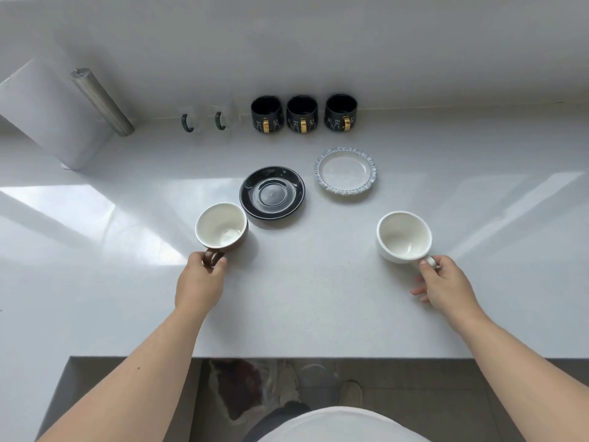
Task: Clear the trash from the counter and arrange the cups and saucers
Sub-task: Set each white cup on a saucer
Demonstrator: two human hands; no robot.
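cups first: a brown-glazed ceramic cup with a white inside [221,227] sits on the white table [302,298], its rim just beside the glossy black round saucer [272,192], and the left hand [200,282] has its fingers [220,262] clamped on the brown loop handle. over on the other side, the right hand [444,283] has thumb and forefinger pinched shut on the small handle of a plain white ceramic cup [404,236], which is tipped a little, mouth leaning toward the person; whether its base touches the table i can't tell. both look empty and light, but they're stiff, glazed and slick, the kind that chips on a hard top, so the handle is the right place to hold, and they want setting down softly. my guess is brown cup to black saucer, white cup to the white saucer with the blue ruffled rim [345,171], which lies well apart from it, further back. both saucers are bare, nothing blocking either path. along the back wall stand three black mugs with gold handles [302,113] in a row, with two clear glass mugs with dark green handles [204,121] beside them, hard to make out. a paper towel roll on a steel holder [63,119] stands far left. no trash visible on the table now.
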